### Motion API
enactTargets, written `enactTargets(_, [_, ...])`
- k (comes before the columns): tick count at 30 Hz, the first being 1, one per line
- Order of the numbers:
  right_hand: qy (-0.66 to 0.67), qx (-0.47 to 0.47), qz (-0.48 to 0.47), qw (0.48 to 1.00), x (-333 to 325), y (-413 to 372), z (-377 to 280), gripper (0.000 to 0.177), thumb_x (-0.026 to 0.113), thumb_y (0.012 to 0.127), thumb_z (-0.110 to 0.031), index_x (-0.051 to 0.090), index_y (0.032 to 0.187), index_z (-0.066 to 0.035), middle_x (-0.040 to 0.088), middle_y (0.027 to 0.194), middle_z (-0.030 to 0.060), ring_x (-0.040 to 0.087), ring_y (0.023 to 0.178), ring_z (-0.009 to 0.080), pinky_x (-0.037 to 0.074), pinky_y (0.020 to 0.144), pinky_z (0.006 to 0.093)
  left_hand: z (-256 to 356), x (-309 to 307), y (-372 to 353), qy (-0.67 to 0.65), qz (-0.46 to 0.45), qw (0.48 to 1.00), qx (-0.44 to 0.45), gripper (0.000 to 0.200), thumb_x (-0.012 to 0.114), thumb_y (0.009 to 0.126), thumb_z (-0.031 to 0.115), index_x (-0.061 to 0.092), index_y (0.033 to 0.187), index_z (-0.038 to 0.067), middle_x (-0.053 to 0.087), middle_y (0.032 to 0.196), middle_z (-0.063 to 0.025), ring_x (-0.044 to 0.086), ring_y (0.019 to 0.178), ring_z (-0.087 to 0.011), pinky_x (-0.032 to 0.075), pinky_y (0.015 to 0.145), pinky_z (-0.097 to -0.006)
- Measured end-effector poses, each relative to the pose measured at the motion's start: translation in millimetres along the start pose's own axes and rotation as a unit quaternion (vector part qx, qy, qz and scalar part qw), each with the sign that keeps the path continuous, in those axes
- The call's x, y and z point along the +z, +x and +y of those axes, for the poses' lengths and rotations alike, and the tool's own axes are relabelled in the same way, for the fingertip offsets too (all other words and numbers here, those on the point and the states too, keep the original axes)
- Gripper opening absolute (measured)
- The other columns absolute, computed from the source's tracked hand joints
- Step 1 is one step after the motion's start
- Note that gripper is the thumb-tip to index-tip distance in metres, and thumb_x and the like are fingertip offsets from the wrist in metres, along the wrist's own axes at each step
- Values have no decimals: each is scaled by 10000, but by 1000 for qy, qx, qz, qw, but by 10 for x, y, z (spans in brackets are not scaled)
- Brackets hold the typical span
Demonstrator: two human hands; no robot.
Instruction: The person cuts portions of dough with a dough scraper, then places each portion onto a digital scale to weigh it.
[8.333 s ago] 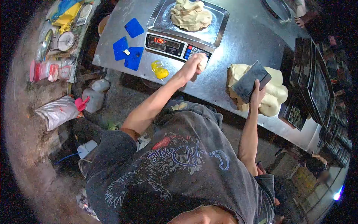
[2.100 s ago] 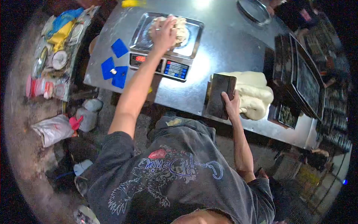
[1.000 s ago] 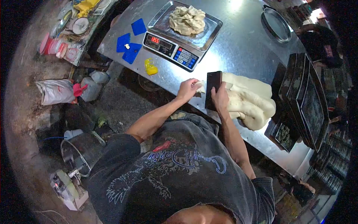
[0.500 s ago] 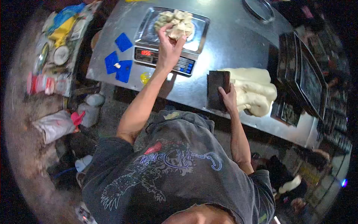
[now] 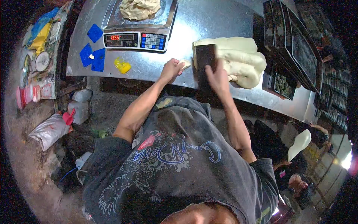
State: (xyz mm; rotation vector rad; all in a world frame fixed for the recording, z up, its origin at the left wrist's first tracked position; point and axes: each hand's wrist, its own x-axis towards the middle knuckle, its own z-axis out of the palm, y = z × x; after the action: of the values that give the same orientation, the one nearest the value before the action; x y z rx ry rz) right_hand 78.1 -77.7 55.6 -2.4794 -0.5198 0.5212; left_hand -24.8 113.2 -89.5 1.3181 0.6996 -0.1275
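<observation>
My left hand (image 5: 172,71) pinches a small piece of dough (image 5: 184,65) over the near part of the metal table. My right hand (image 5: 219,77) grips a dark, flat-bladed dough cutter (image 5: 206,59), upright at the left end of a big slab of dough (image 5: 242,56); this hand is slightly blurred. Farther left stands a digital scale (image 5: 153,42) whose red display reads 1.355. A wrinkled lump of dough (image 5: 140,9) rests on its steel pan, with neither hand on it.
Blue plastic pieces (image 5: 97,59) and a yellow item (image 5: 122,65) lie left on the metal table (image 5: 149,67). Dark trays (image 5: 298,48) lean at the right. A side table with a yellow cloth (image 5: 41,39) is at far left. Another person (image 5: 296,184) holds pale dough behind at lower right.
My left hand has left the lump on the scale and come down beside the slab, now with a small dough piece. The cutter stands at the slab's end. The view has shifted.
</observation>
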Motion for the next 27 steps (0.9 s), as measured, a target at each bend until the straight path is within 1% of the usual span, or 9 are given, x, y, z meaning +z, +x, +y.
enactTargets(4, [-86, -147, -36, 985, 653, -33, 74, 419, 632, 900, -186, 404, 1201, -5, 654, 740, 274, 670, 687, 444, 512, 567, 537, 110, 112, -179, 49, 50, 998, 0, 330, 682, 953, 223, 559, 1055, -65, 683, 779, -98, 620, 598, -120, 507, 551, -281])
enactTargets(6, [-83, -251, 61, 962, 960, 4, 235, 323, 565, 902, -124, 406, 1160, -10, 655, 706, 254, 661, 634, 442, 501, 547, 569, 127, 131, -237, 73, 83, 994, 13, 317, 680, 949, 213, 570, 1055, -65, 687, 780, -93, 624, 598, -118, 510, 553, -282])
enactTargets(8, [-81, -216, 47, 972, 999, 220, 153, 327, 571, 899, -123, 403, 1158, -17, 656, 709, 259, 661, 638, 449, 503, 539, 566, -74, 125, -175, 52, 95, 994, 16, 312, 660, 946, 201, 592, 1105, -59, 700, 781, -89, 642, 602, -120, 513, 556, -281])
enactTargets(12, [-17, -140, -54, 989, 772, 843, 105, 389, 598, 919, -219, 416, 1183, 1, 656, 871, 349, 668, 805, 499, 527, 735, 595, 327, 27, -537, -18, 173, 981, 90, 345, 637, 960, 204, 585, 1212, -25, 713, 830, -98, 663, 674, -128, 525, 603, -284])
enactTargets(15, [140, -139, -103, 975, 429, 812, 153, 436, 681, 912, -207, 506, 1222, 44, 704, 982, 239, 695, 902, 319, 541, 836, 429, 692, -444, -527, 14, 239, 957, 163, 352, 557, 1013, 250, 591, 1264, 6, 717, 887, -95, 676, 784, -147, 534, 708, -306])
enactTargets(19, [303, -55, -41, 951, 68, 669, 315, 397, 731, 899, -171, 562, 1197, 29, 695, 1051, 122, 648, 915, 197, 522, 860, 340, 1861, -1033, -481, 131, 342, 873, 321, 427, 550, 1016, 353, 578, 1238, -11, 686, 1046, -174, 676, 910, -262, 536, 801, -391])
enactTargets(21, [357, -30, 35, 933, -37, 687, 358, 368, 732, 900, -162, 569, 1181, 10, 692, 1059, 117, 652, 905, 193, 531, 837, 331, 2238, -1380, -90, 177, 372, 790, 454, 548, 566, 989, 413, 519, 1393, 46, 528, 1368, -226, 539, 1228, -369, 448, 1013, -473])
enactTargets(24, [293, -3, 106, 950, -92, 592, 549, 357, 738, 904, -175, 575, 1161, 10, 683, 1049, 110, 634, 898, 183, 519, 825, 329, 2611, -1694, 441, 296, 427, 622, 586, 426, 583, 988, 301, 569, 1358, 89, 569, 1366, -182, 501, 1289, -343, 370, 1092, -458])
enactTargets(27, [325, 39, 150, 933, 28, 436, 721, 403, 741, 912, -204, 578, 1210, 13, 674, 1064, 95, 615, 968, 186, 489, 887, 331, 2217, -2100, 1199, 522, 412, 595, 451, 519, 574, 993, 369, 508, 1460, 153, 476, 1478, -205, 405, 1361, -404, 262, 1148, -528])
